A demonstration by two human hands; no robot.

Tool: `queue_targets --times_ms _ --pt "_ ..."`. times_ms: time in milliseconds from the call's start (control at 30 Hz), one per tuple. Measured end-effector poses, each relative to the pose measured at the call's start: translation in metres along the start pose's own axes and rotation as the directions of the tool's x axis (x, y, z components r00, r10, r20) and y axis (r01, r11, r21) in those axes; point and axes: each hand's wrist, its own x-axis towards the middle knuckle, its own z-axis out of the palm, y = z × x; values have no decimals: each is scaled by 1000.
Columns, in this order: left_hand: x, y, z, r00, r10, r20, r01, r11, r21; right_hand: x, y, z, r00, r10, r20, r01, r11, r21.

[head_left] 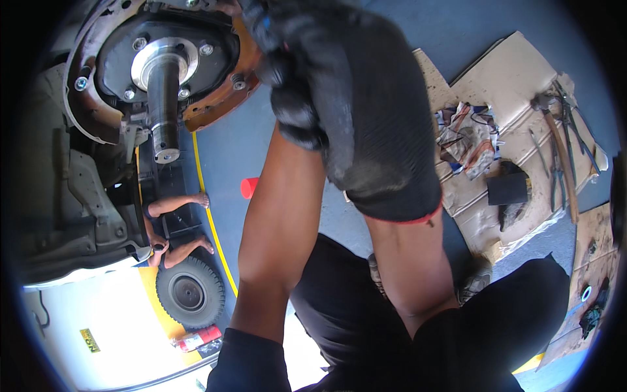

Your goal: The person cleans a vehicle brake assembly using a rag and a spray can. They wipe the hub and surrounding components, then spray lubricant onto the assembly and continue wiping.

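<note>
My right hand [372,104], in a black work glove with a red cuff edge, is raised at the top centre. Its fingers are curled closed, and whatever they grip is hidden. My bare left forearm [281,196] reaches up behind it; the right glove covers most of the left hand, so its fingers do not show clearly. Just left of the gloves is an exposed drum brake assembly: a steel axle spindle [163,108] juts from a bolted hub plate [117,62], ringed by curved rusty-brown brake shoes [219,111]. The right fingers are close to the right-hand shoe; contact cannot be made out.
Cardboard [516,65] on the right bears a crumpled rag [467,137], a hammer [560,157], pliers [557,183] and a dark block [508,189]. A red cylinder [249,187] is by my left forearm. At lower left are a tyre [189,294] and another person's bare legs [176,204].
</note>
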Motion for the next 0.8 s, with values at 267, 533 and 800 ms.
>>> queue_targets --times_ms 267,533,800 --pt "2 -13 9 991 54 -126 -42 995 95 -16 17 -23 918 387 -87 -363 907 212" --pt "12 -3 -10 992 53 -112 -19 957 290 -3 -6 -45 943 334 0 -333 939 85" --pt "-75 32 -22 907 160 -390 91 829 552 -30 83 -19 804 582 -125 -526 793 308"
